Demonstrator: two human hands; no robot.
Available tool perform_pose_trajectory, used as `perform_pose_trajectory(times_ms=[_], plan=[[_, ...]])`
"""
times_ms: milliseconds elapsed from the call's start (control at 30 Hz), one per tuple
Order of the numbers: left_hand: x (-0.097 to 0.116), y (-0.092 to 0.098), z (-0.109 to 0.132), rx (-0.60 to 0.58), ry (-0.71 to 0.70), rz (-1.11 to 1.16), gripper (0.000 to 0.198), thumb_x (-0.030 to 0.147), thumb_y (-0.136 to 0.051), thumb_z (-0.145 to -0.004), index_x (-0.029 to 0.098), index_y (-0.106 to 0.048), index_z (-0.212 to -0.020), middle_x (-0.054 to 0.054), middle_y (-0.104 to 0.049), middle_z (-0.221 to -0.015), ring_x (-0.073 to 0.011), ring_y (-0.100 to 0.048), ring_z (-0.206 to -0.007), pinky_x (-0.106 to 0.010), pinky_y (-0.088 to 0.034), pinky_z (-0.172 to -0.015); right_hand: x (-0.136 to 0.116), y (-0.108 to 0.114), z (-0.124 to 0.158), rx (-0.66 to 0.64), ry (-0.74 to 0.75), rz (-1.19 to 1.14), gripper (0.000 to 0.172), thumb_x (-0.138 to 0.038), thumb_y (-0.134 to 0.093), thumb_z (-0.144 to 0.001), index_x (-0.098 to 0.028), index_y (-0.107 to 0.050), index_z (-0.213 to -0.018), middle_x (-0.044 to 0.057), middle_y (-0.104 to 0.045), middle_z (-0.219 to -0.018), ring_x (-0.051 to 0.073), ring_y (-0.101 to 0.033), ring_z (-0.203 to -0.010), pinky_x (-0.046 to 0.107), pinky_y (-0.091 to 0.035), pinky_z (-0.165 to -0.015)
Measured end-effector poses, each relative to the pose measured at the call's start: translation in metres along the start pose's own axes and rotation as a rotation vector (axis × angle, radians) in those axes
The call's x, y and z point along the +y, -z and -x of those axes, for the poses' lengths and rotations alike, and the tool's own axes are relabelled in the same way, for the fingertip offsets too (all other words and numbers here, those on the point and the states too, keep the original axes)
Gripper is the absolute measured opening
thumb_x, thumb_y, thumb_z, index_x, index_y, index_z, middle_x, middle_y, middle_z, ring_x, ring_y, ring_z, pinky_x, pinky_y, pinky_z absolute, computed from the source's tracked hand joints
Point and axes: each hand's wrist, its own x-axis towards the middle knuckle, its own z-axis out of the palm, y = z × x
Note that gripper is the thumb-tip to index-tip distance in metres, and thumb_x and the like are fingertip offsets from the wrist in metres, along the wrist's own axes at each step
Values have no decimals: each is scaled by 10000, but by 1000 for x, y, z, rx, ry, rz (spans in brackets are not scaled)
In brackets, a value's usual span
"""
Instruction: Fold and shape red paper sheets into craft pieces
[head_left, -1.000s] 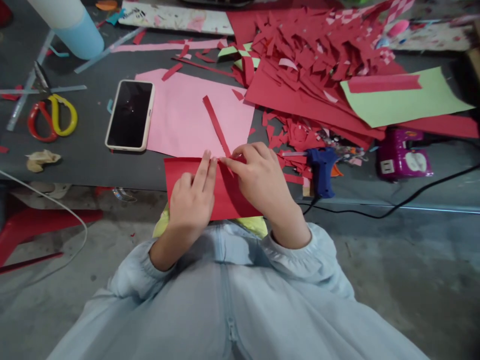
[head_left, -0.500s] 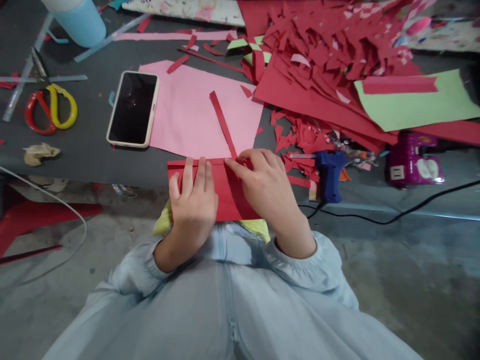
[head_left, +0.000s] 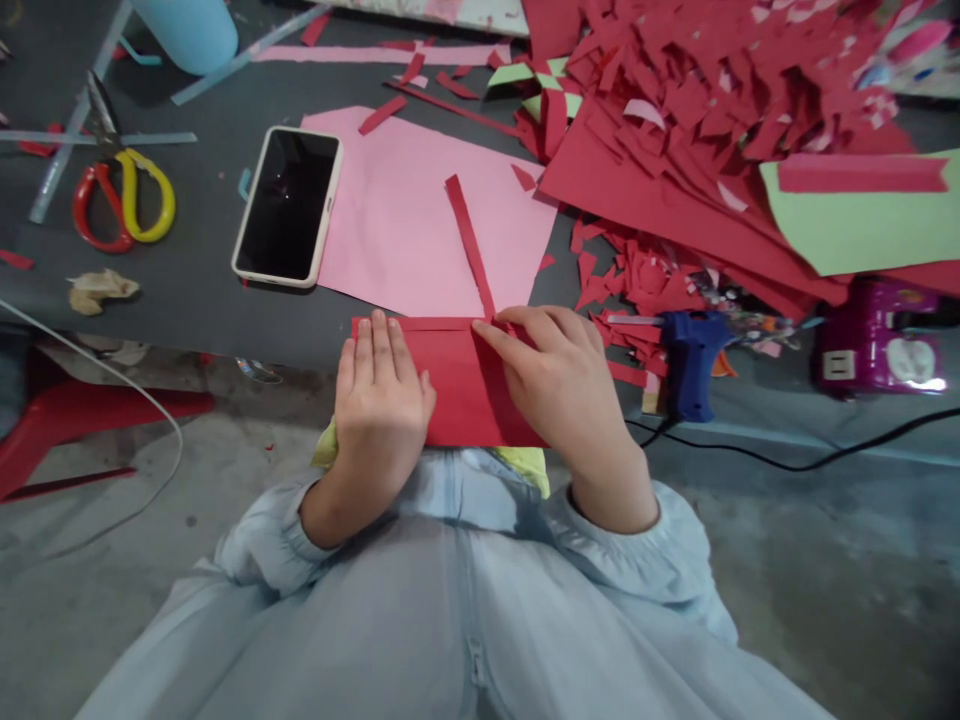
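Note:
A folded red paper sheet lies at the near edge of the dark table. My left hand rests flat on its left part, fingers stretched out together toward the folded top edge. My right hand presses on its right part, forefinger pointing left along the fold. A thin red strip runs from under my right fingers up across a pink sheet. A yellow-green sheet peeks out beneath the red one.
A phone lies left of the pink sheet, with red-and-yellow scissors further left. A blue glue gun and its black cable sit right of my hands, beside a purple device. Red paper scraps pile at the back right.
My left hand has slid left along the fold and flattened on the red sheet. The right hand stays pressing near the strip. The view has shifted slightly.

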Motion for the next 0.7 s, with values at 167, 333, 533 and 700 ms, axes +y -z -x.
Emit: perform_pose_trajectory(times_ms=[167, 333, 533, 700], plan=[[-1, 1, 1, -16, 6, 15, 577, 235, -430, -945, 29, -414, -1483, -260, -409, -1531, -382, -414, -1430, -555, -384, -1140, 9, 1, -1, 18, 8, -17, 351, -115, -433, -971, -201, -694, -1191, 101, -703, -1148, 257, -546, -1032, 407, -435, -891], [-4, 2, -2, -25, -44, -33, 535, 221, -424, -953, 46, -461, -1457, -257, -472, -1499, -404, -450, -1399, -532, -423, -1096, 12, 3, -5, -16, 44, 42, 372, -98, -397, -975, -171, -697, -1181, 117, -691, -1121, 255, -534, -990, 384, -435, -827], [-2, 4, -9, -69, -59, -28, 493, 264, -454, -972, 217, -493, -1461, -203, -530, -1448, -412, -511, -1316, -572, -468, -1005, -10, 6, -13, -96, 4, 79, 409, -102, -409, -963, -196, -633, -1292, 145, -634, -1141, 269, -496, -996, 399, -414, -830], [-2, 3, -11, -20, -70, -57, 482, 308, -511, -963, 286, -509, -1444, -170, -563, -1404, -381, -538, -1265, -543, -485, -970, -34, 7, -19, -156, -20, 127, 432, -153, -376, -985, -156, -580, -1366, 173, -619, -1031, 295, -472, -977, 415, -403, -795]])
